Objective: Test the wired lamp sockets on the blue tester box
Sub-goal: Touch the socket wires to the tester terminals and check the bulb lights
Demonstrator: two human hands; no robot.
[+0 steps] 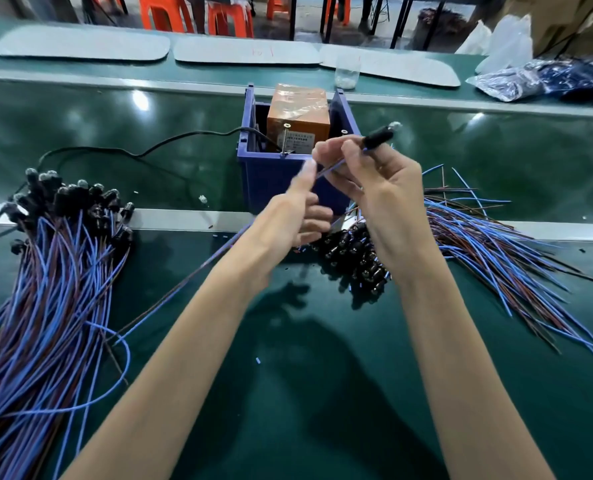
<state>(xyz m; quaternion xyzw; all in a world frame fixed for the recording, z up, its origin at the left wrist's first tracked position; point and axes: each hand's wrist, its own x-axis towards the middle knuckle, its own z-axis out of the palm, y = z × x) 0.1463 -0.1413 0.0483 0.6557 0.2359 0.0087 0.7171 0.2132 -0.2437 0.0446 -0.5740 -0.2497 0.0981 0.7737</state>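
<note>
Right hand (385, 202) pinches a lamp socket (378, 136) before the blue tester box (271, 181) at 12 o'clock, left hand (298, 216) blurred, grip unclear; its wires (333, 166) likely need firm, steady contact.

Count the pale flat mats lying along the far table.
3, in a row: left mat, middle mat, right mat. Others may lie beyond the frame.
</note>
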